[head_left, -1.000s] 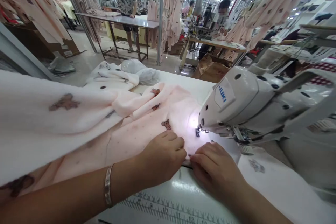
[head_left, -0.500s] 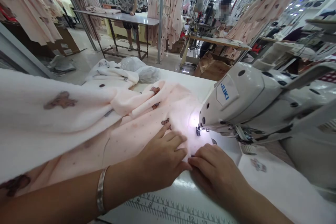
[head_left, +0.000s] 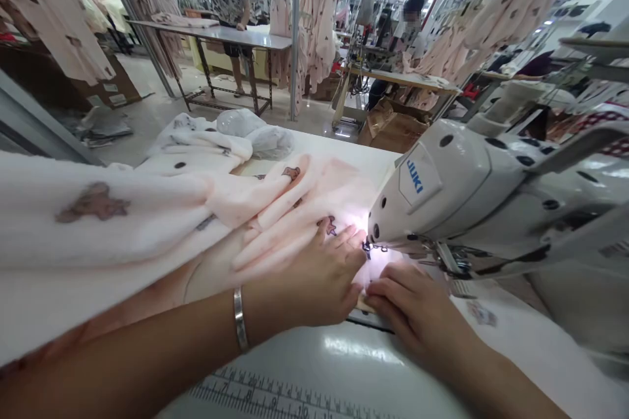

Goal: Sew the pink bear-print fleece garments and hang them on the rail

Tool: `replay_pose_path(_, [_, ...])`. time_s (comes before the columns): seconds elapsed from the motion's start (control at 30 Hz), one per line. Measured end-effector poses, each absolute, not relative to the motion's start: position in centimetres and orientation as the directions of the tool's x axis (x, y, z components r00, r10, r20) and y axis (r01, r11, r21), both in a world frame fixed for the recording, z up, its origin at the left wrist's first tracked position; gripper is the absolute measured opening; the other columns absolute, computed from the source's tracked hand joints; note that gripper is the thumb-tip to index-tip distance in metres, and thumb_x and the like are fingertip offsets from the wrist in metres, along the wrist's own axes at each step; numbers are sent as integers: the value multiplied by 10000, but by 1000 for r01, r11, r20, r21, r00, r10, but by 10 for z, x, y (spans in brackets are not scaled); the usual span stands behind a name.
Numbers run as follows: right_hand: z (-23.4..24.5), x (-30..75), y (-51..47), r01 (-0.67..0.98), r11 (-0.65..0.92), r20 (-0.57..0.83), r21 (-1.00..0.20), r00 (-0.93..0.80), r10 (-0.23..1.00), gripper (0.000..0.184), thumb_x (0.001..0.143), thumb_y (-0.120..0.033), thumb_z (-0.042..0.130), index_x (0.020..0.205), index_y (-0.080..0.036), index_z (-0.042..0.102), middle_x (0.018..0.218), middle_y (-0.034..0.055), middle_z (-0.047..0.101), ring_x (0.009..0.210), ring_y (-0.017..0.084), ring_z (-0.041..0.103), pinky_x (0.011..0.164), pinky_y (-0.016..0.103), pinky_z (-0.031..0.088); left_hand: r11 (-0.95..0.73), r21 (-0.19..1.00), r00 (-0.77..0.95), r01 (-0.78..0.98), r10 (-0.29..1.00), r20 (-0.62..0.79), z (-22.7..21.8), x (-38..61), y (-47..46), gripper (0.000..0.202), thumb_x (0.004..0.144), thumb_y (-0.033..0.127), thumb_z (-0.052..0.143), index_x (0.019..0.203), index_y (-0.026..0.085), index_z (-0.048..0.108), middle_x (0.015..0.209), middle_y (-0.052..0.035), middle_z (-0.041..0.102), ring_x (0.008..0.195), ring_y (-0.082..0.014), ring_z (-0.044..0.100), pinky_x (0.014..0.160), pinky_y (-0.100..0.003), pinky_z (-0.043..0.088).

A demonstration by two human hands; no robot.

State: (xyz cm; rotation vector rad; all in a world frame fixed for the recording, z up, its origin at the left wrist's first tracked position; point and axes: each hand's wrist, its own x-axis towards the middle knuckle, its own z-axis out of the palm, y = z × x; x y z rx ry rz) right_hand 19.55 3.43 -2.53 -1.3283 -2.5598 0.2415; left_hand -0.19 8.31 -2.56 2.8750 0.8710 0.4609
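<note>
Pale pink plush fabric [head_left: 275, 236] with brown bear prints lies in folds across the sewing table, its right part under the lit needle area. My left hand [head_left: 319, 281] rests on it with fingers spread, the fingertips just left of the presser foot [head_left: 366, 249]. In front of the foot, my right hand [head_left: 417, 301] has thumb and fingers closed on the fabric's near edge. The exact grip is partly hidden by the fingers. A white JUKI sewing machine [head_left: 457, 177] stands over the fabric at right.
A printed ruler scale [head_left: 265, 399] runs along the table's front. A clear plastic bag [head_left: 240, 123] lies at the back beside white fabric. To the right is a white printed piece [head_left: 531, 334]. Beyond are a cardboard box [head_left: 393, 124], a work table [head_left: 221, 33], hanging garments and two people.
My left hand has moved right and slightly up, closer to the presser foot, and the fabric under it has bunched into more folds. My right hand has shifted slightly right.
</note>
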Motion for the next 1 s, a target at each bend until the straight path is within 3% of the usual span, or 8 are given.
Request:
replay_pose_path(0.1, [-27,195,30,779,562,137,-278,-547,826,167,905,-240,407,893,-222,572,823,31,548,681,157,552,633,323,434,-847,146,793,510,530,302,-30,-2,82,219,887,252,403,1014,123,527,1182,-143,510,1166,-289,406,1013,-555,202])
replay_pose_path(0.2, [-28,195,32,762,529,164,-374,-507,846,167,876,-238,451,895,-224,616,830,35,584,682,157,578,642,321,450,-899,143,824,414,437,359,-32,-1,87,147,842,127,438,778,146,570,893,-64,572,886,-199,509,994,-480,260])
replay_pose_path(0.33, [-35,205,41,684,243,218,-687,-125,968,215,837,-355,506,754,-221,652,702,17,647,632,164,619,571,277,484,-921,230,848,314,381,367,-34,1,91,178,828,97,458,737,155,601,770,-42,546,734,-163,466,793,-337,397])
replay_pose_path(0.47, [-40,213,40,678,115,246,-726,100,964,305,868,-385,446,729,-200,644,707,43,676,680,196,647,607,307,517,-915,267,857,302,383,345,-31,-1,91,213,842,75,435,792,145,630,807,-62,566,753,-163,474,714,-301,404])
replay_pose_path(0.53, [-39,213,36,719,159,249,-677,21,968,238,813,-410,537,779,-213,667,790,48,691,783,229,647,698,359,521,-913,281,860,296,382,339,-28,-3,90,210,860,86,433,819,143,631,825,-62,576,776,-160,487,722,-294,409])
replay_pose_path(0.7, [-38,215,39,889,367,301,-272,-284,911,300,883,-375,430,995,-215,659,1024,86,671,960,264,608,829,466,490,-883,327,836,336,439,329,-29,1,92,253,927,178,414,815,158,640,837,-41,592,789,-139,509,738,-278,414])
replay_pose_path(0.87, [-41,216,50,931,306,259,-201,-250,933,267,886,-325,445,1042,-219,633,973,57,690,909,234,633,828,413,493,-840,315,799,442,528,289,-28,7,113,255,916,232,465,740,145,628,817,-27,576,769,-131,512,711,-259,408])
replay_pose_path(1.0, [-43,220,52,948,295,268,-123,-254,929,263,876,-285,467,1093,-237,607,980,51,691,869,241,640,764,403,500,-913,179,883,366,401,244,-13,-9,139,196,911,207,463,829,208,641,903,-12,579,802,-141,501,752,-286,377])
